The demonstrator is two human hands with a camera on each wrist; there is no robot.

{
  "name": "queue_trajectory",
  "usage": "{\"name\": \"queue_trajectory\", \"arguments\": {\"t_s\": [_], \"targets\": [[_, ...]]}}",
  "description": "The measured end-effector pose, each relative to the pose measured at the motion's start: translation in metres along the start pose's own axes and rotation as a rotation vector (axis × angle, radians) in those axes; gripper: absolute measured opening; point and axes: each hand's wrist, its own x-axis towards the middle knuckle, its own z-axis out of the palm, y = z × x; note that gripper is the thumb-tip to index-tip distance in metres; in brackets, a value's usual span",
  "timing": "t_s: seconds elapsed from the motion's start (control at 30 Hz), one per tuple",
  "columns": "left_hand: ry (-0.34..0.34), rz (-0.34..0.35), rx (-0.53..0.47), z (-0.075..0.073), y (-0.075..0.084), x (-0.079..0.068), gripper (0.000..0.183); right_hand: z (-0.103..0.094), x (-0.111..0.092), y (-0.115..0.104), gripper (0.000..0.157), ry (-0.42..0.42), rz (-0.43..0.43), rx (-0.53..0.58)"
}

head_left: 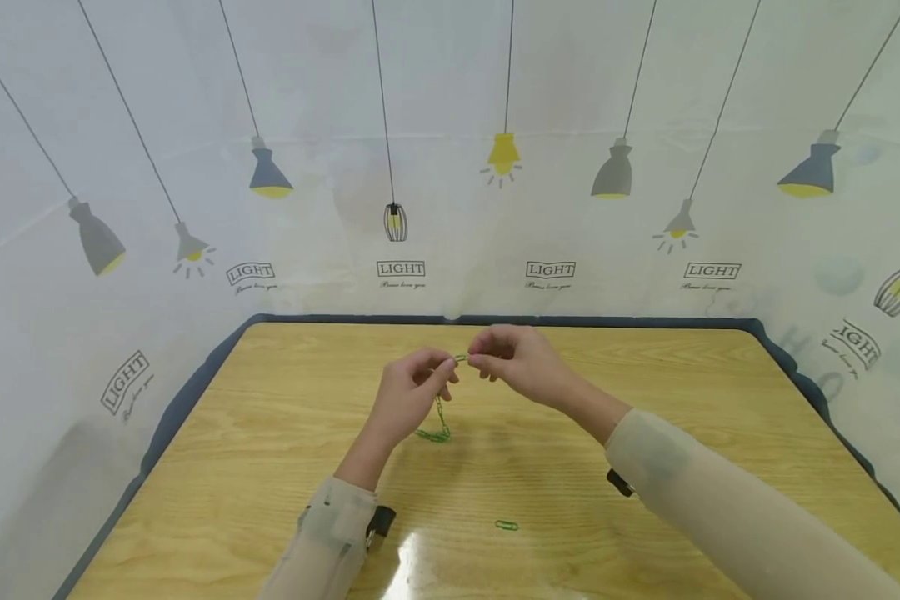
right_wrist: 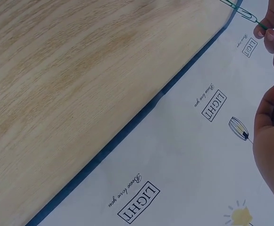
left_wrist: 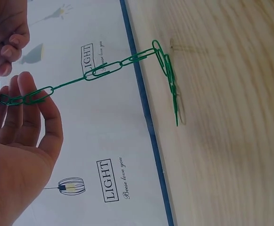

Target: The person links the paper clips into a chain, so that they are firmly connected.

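Note:
My left hand (head_left: 408,398) pinches the upper end of a chain of linked green paper clips (left_wrist: 101,71). From those fingers the chain hangs down, and its lower links bunch up on the tabletop. Close in front of it, my right hand (head_left: 528,364) pinches a small green paper clip (head_left: 461,358) that spans the short gap between the two hands' fingertips. Whether this clip is linked to the chain is too small to tell. In the right wrist view, the right hand (right_wrist: 272,134) is partly cut off at the frame's edge.
A single loose green paper clip (head_left: 506,525) lies on the wooden table (head_left: 645,467) nearer to me. Dark blue edging (head_left: 570,321) borders the tabletop. Behind it stands a pale wall covering (head_left: 450,167) printed with hanging lamps. A small black device (head_left: 381,521) sits at the left wrist.

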Motion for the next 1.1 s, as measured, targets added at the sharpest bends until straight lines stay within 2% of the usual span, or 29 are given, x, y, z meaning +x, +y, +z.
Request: {"name": "queue_trajectory", "arguments": {"t_s": [0.27,0.43,0.7,0.8,1.1], "targets": [[-0.01,-0.015,-0.001,0.001,0.003,-0.001,0.022,-0.001,-0.002,-0.001,0.017,-0.036,0.018,-0.014],[-0.017,-0.019,0.003,0.003,0.002,-0.001,0.022,0.001,-0.002,0.001,0.015,-0.069,0.018,0.024],[-0.07,0.017,0.0,0.003,0.003,0.0,0.021,-0.003,-0.003,0.008,0.015,-0.165,0.078,0.226],[-0.087,0.028,0.005,0.003,0.001,0.0,0.021,-0.004,-0.003,0.013,0.014,-0.188,0.089,0.267],[-0.072,0.004,0.005,0.002,0.0,-0.001,0.024,-0.006,-0.005,0.014,0.019,-0.172,0.13,0.19]]}}
